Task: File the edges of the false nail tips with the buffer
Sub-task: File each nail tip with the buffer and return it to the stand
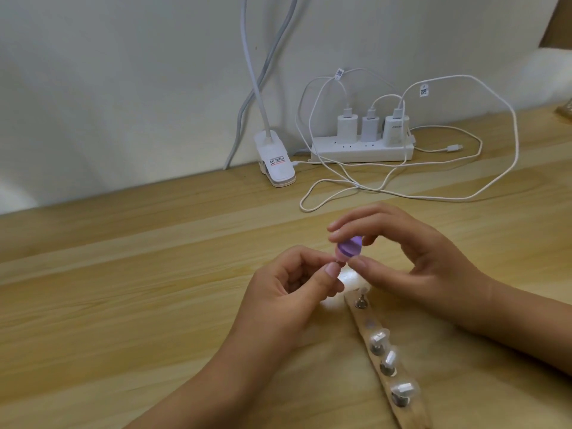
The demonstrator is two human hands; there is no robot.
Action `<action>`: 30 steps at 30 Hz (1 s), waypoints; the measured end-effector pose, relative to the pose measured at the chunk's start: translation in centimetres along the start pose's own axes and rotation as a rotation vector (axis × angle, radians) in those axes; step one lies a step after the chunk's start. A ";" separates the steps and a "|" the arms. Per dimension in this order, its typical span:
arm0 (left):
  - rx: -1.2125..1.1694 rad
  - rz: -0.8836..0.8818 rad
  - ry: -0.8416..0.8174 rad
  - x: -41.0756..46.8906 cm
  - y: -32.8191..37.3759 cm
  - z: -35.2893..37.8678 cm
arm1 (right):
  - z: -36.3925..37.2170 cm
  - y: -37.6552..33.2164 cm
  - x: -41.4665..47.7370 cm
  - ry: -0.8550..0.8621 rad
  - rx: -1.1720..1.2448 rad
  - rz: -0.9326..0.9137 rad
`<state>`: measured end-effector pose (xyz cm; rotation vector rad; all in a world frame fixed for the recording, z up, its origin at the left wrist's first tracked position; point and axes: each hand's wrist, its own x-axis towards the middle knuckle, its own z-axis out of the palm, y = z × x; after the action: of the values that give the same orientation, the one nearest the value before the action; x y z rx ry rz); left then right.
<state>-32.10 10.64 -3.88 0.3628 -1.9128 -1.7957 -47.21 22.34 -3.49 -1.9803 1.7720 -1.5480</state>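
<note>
Matt wood-grain table (123, 289), glossy white plastic power strip (362, 151), translucent purple buffer (443, 247).

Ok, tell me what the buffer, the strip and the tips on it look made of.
Buffer: most likely soft foam, with a matte purple face over a pink layer.
Strip: pale bare wood, grain lines showing, no gloss.
Tips: clear plastic, glossy, with white glints.
Studs under them: metal, shiny grey.

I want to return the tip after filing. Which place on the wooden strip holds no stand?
The second from the far end of the wooden strip: only a flat pale disc shows there; the other four carry metal stands.
</note>
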 end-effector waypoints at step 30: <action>0.015 -0.015 -0.026 -0.2 -0.1 0.1 | -0.1 0.0 -0.3 -0.033 0.070 0.030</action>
<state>-32.00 10.76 -3.96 0.3619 -1.9470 -1.8054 -47.20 22.66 -3.65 -1.9268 1.7035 -1.5367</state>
